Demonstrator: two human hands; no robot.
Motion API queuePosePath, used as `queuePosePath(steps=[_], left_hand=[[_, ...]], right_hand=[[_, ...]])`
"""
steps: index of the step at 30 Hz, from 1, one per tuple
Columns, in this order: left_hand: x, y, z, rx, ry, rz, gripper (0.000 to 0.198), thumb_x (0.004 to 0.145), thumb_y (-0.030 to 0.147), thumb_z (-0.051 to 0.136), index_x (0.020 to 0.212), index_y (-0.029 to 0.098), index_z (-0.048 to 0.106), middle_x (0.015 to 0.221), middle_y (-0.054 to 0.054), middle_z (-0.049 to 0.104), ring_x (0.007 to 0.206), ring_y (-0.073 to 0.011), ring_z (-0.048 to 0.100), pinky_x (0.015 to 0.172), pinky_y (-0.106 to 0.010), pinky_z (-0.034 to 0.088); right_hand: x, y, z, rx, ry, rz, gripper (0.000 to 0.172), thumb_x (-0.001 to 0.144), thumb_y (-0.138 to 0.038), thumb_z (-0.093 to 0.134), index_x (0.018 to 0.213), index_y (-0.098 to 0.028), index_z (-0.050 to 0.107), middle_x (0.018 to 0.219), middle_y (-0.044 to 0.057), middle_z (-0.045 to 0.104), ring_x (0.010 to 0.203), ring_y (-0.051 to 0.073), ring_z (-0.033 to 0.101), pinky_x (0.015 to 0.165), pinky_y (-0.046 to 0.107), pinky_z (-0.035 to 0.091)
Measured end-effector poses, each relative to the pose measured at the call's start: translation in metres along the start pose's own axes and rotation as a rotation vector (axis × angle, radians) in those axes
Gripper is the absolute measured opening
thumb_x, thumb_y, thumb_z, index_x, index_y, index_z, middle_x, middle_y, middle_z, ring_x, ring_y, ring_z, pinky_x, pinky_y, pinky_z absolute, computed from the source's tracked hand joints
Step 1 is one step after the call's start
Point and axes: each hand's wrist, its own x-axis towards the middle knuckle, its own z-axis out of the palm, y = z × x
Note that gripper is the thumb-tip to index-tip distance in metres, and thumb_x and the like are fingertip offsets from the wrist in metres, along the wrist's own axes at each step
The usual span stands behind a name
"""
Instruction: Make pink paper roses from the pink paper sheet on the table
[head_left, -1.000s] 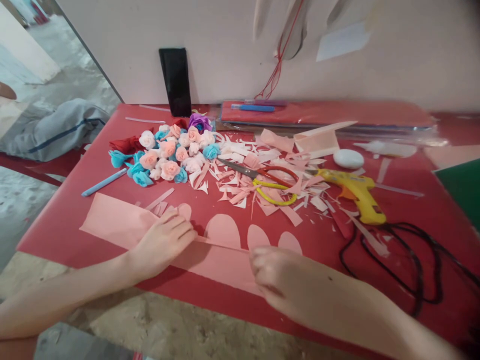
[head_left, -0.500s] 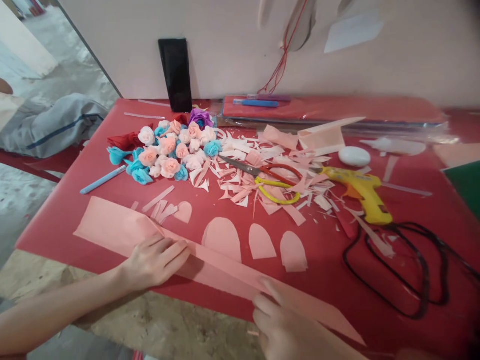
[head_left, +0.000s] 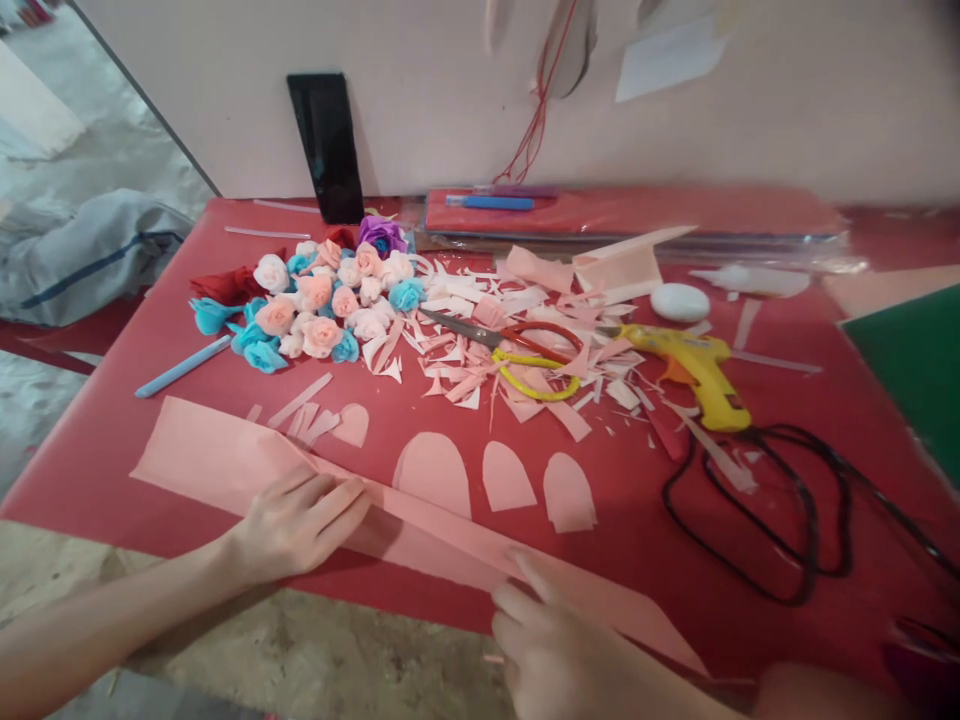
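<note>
Red table [head_left: 637, 520]: your open left hand [head_left: 296, 520] pins the pink strip [head_left: 420, 525]; your right hand [head_left: 555, 645], open too, slid along it, making the fold longer.

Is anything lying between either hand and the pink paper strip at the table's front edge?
Nothing visible. The left hand lies flat on the pink paper strip, and the right hand touches it further right.

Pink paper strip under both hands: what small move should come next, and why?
Probably slide the right hand along the long pink folded paper strip toward its right end, pressing the crease. The left hand lies flat on it, pinning it, and the right end lies beyond the fingers.
</note>
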Motion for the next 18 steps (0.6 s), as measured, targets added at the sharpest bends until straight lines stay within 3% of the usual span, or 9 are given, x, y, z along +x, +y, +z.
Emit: queuePosePath(steps=[7, 11, 14, 18], left_hand=[[0.009, -0.004, -0.001, 0.032, 0.019, 0.017, 0.022, 0.082, 0.002, 0.042, 0.082, 0.015, 0.059, 0.073, -0.002, 0.07, 0.058, -0.0128, 0.061, 0.056, -0.026, 0.047], [0.021, -0.009, -0.002, -0.005, -0.055, -0.035, 0.022, 0.085, 0.006, 0.04, 0.083, 0.016, 0.06, 0.077, -0.002, 0.071, 0.057, -0.0118, 0.062, 0.055, -0.025, 0.047], [0.038, -0.014, -0.001, -0.11, -0.081, -0.059, 0.019, 0.088, 0.016, 0.043, 0.082, 0.016, 0.06, 0.078, -0.002, 0.071, 0.057, -0.0111, 0.062, 0.053, -0.024, 0.046], [0.078, -0.018, 0.01, -0.257, -0.11, -0.006, 0.022, 0.089, 0.019, 0.042, 0.083, 0.016, 0.063, 0.078, -0.001, 0.07, 0.056, -0.0114, 0.061, 0.05, -0.025, 0.041]], right_hand=[[0.004, -0.002, 0.003, -0.054, 0.021, -0.005, 0.023, 0.059, -0.009, 0.061, 0.043, -0.019, 0.049, 0.043, -0.002, 0.05, 0.051, 0.015, 0.045, 0.074, 0.047, 0.049], [0.008, -0.001, 0.011, 0.016, -0.003, 0.072, 0.022, 0.059, -0.011, 0.062, 0.042, -0.021, 0.051, 0.041, 0.0, 0.05, 0.053, 0.016, 0.048, 0.079, 0.05, 0.048], [0.01, 0.003, 0.009, 0.029, -0.067, 0.113, 0.018, 0.057, -0.012, 0.062, 0.043, -0.021, 0.055, 0.043, 0.002, 0.053, 0.058, 0.02, 0.052, 0.082, 0.054, 0.046], [0.005, 0.006, -0.013, -0.021, 0.043, 0.164, 0.014, 0.059, -0.008, 0.056, 0.054, -0.02, 0.062, 0.053, 0.004, 0.06, 0.064, 0.023, 0.056, 0.085, 0.048, 0.045]])
